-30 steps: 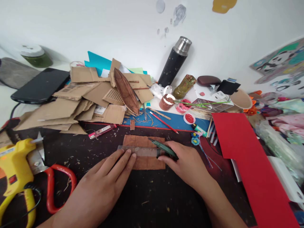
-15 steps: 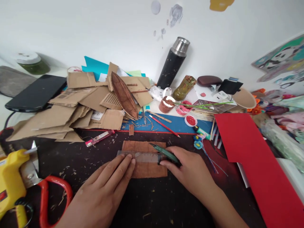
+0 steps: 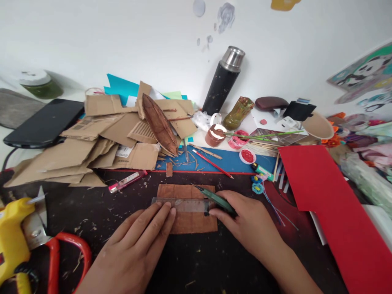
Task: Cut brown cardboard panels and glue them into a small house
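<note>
A brown rectangular piece [image 3: 196, 224], looking like painted cardboard, lies on the dark tabletop before me. Across its middle rests a clear ruler [image 3: 186, 205]. My left hand [image 3: 137, 232] lies flat with its fingers stretched out, the fingertips pressing the ruler's left part. My right hand [image 3: 245, 216] grips a green craft knife [image 3: 219, 200] at the ruler's right end. The knife's dark tip points left, over the brown piece's far strip above the ruler. Thumb and fingers also sit close to the ruler's right end; whether they touch it is hard to tell.
Red-handled scissors [image 3: 70, 241] and a yellow glue gun [image 3: 15, 232] lie at left. Behind are stacked cardboard [image 3: 73, 151], a brown boat shape [image 3: 159, 124], a red pencil [image 3: 211, 163], a paint jar [image 3: 215, 136] and a black flask [image 3: 222, 81]. Red card [image 3: 324, 192] lies right.
The view has shifted slightly. Both hands, the ruler and the brown piece keep nearly the same arrangement, with the knife's tip still over the far strip.
</note>
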Available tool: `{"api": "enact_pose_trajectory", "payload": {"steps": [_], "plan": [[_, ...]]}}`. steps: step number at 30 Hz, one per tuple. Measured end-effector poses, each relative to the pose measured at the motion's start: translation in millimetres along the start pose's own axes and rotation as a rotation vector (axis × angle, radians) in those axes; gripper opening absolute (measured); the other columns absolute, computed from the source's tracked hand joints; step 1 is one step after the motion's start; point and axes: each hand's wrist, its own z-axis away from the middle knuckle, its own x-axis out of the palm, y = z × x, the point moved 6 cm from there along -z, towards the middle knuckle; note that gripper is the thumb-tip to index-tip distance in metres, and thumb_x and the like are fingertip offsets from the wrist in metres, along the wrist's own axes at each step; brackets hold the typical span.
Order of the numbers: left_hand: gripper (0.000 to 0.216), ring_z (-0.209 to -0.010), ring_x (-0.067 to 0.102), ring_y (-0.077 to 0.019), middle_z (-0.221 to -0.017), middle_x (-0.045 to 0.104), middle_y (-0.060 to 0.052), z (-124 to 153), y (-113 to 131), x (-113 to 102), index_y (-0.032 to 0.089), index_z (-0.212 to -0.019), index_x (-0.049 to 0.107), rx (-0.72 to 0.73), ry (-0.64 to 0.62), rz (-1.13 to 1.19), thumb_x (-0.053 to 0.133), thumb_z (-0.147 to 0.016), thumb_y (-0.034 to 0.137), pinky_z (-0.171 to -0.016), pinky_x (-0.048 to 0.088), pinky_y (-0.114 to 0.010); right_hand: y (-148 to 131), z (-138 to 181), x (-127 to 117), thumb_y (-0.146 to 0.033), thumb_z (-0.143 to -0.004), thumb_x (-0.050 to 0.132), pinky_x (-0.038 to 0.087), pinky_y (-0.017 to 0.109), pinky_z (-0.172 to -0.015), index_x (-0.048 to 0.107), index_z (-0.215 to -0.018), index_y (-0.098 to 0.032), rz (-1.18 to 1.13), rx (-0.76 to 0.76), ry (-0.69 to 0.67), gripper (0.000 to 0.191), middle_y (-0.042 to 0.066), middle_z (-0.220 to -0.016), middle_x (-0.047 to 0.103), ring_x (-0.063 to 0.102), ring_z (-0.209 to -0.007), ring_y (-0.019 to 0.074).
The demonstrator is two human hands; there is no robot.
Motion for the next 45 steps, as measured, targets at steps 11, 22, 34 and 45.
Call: {"api": "enact_pose_trajectory", "payload": {"steps": [11, 22, 34, 45], "plan": [[0.066, -0.136, 0.059, -0.0301, -0.147, 0.071, -0.014, -4.5, 1.0, -1.9, 0.01, -0.153, 0.055, -0.012, -0.006, 0.016, 0.046, -0.087, 0.007, -0.114, 0.038, -0.044, -0.3, -0.1, -1.4, -0.031, -0.098, 0.078, 0.059, 0.034, -0.078, 0.071, -0.113, -0.027, -0.003, 0.0, 0.011, 0.017, 0.002, -0.105, 0.083, 0.081, -0.094, 0.0257], [0.078, -0.14, 0.055, -0.0294, -0.151, 0.067, -0.012, -0.2, 3.0, 3.0, 0.012, -0.172, 0.022, -0.058, -0.027, 0.05, 0.04, -0.097, 0.013, -0.117, 0.036, -0.044, 0.1, 0.0, -1.7, -0.027, -0.097, 0.079, 0.059, 0.034, -0.079, 0.071, -0.112, -0.026, -0.023, 0.013, -0.01, 0.018, 0.002, -0.107, 0.082, 0.081, -0.096, 0.0265], [0.067, -0.139, 0.056, -0.0286, -0.15, 0.068, -0.01, -0.4, 2.4, 6.0, 0.017, -0.175, 0.014, -0.095, -0.02, 0.066, 0.03, -0.111, 0.03, -0.118, 0.035, -0.044, 1.3, -0.7, -1.1, -0.028, -0.097, 0.079, 0.059, 0.036, -0.081, 0.072, -0.113, -0.027, -0.034, 0.04, -0.023, 0.017, 0.001, -0.107, 0.082, 0.08, -0.097, 0.0265], [0.076, -0.143, 0.053, -0.0359, -0.154, 0.063, -0.016, 2.4, 3.6, 6.2, 0.005, -0.161, 0.042, 0.02, -0.017, -0.029, 0.045, -0.085, 0.005, -0.119, 0.037, -0.049, 1.9, -1.2, -1.7, -0.029, -0.097, 0.079, 0.057, 0.035, -0.082, 0.072, -0.112, -0.028, -0.083, 0.063, -0.033, 0.016, 0.0, -0.108, 0.082, 0.08, -0.099, 0.0266]]}}
